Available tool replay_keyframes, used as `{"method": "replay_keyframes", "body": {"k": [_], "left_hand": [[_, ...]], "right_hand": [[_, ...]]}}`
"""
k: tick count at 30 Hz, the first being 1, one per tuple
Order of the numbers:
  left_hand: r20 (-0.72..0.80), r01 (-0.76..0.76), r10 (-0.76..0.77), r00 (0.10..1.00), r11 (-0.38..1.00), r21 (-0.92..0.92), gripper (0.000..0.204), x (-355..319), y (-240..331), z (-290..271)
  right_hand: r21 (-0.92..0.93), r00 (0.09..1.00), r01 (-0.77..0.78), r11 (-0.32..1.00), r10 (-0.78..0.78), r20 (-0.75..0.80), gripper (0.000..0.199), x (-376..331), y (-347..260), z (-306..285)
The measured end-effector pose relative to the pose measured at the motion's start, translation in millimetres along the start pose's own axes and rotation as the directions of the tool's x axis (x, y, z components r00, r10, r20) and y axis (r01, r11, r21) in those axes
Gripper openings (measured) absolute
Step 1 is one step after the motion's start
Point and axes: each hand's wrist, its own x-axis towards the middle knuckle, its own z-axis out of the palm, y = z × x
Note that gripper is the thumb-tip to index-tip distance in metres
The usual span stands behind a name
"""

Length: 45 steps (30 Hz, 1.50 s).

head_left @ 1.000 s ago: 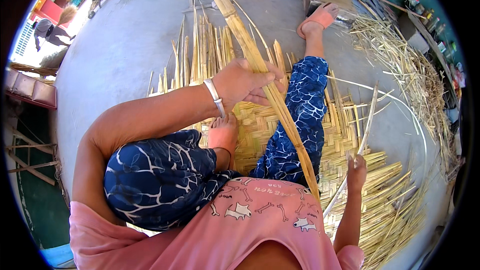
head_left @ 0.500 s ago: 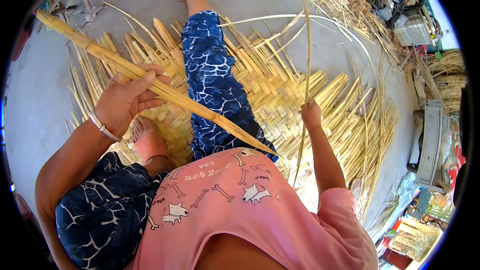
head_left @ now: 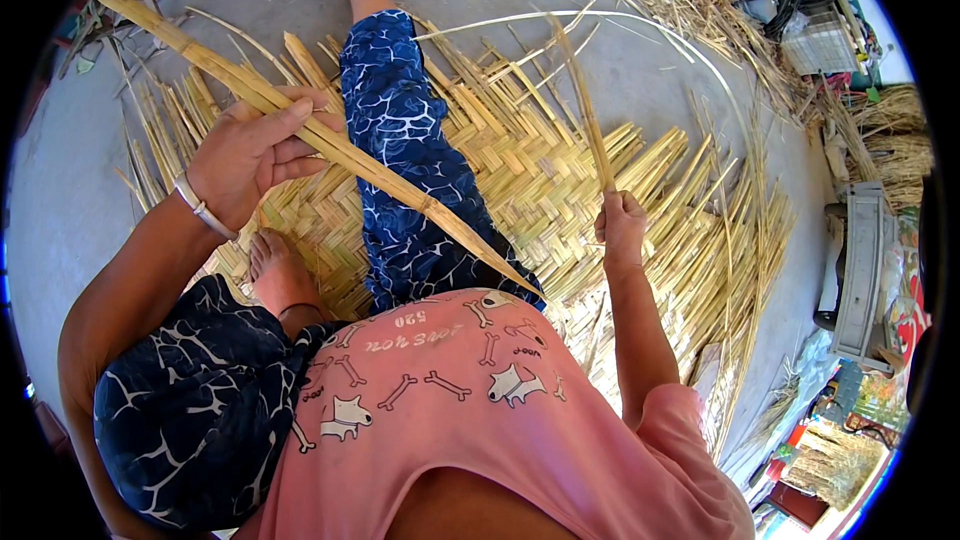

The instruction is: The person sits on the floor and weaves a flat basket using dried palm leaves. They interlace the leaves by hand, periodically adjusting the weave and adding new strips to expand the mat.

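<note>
Left hand (head_left: 255, 148): thumb pressed on top, fingers curled rather loosely beneath, closed round a long split cane (head_left: 385, 176); a silvery bangle (head_left: 205, 208) circles the wrist.
Split cane: tilted across the person's front, its far end up on the left, its tapered tip close to the pink shirt (head_left: 420, 350); it crosses over the stretched trouser leg (head_left: 400, 120).
Right hand (head_left: 622, 225): a snug fist, fingers folded right in, gripping a thin strip (head_left: 583, 103).
Thin strip: rising from the fist and leaning a little left, above the woven mat (head_left: 530, 190) (the upper end is blurred, so I can't pick out its tip).
Woven mat: spread under the legs, slanting weave in the middle, unwoven ends fanning out at the edges.
Left foot (head_left: 280, 270): on the mat, near the left hand.
Floor (head_left: 270, 0): grey; a pale curved strip (head_left: 620, 16) arcs over it, near a straw heap (head_left: 690, 0).
</note>
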Motion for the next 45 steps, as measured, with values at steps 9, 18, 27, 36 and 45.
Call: {"method": "replay_keyframes", "body": {"k": [9,18,27,36,45], "left_hand": [[0.044,-0.083,0.082,0.996,0.996,0.029,0.032,3.3,6.4,-1.1],[-0.079,-0.506,0.501,0.862,0.859,-0.076,0.025,15.7,58.6,-61.1],[-0.709,-0.512,0.400,0.581,0.856,0.064,0.022,-27.5,-15.1,-303.0],[-0.888,-0.324,-0.125,0.442,0.901,-0.288,0.027,-102.8,-146.6,-322.7],[-0.747,-0.597,0.004,0.665,0.603,-0.529,0.025,-64.9,-194.1,-309.4]], "right_hand": [[-0.697,0.884,0.442,0.565,-0.404,0.233,0.027,45.5,58.5,-0.5],[0.022,0.371,-0.113,0.993,0.021,0.929,0.047,-102.3,-73.4,91.6],[-0.214,0.161,-0.108,0.971,0.230,0.960,0.066,-73.4,-126.9,113.1],[-0.624,0.619,0.782,-0.012,-0.106,0.778,0.022,109.7,-272.0,184.3],[0.223,-0.239,0.947,-0.233,-0.045,0.970,0.060,-92.8,-205.6,482.9]]}}
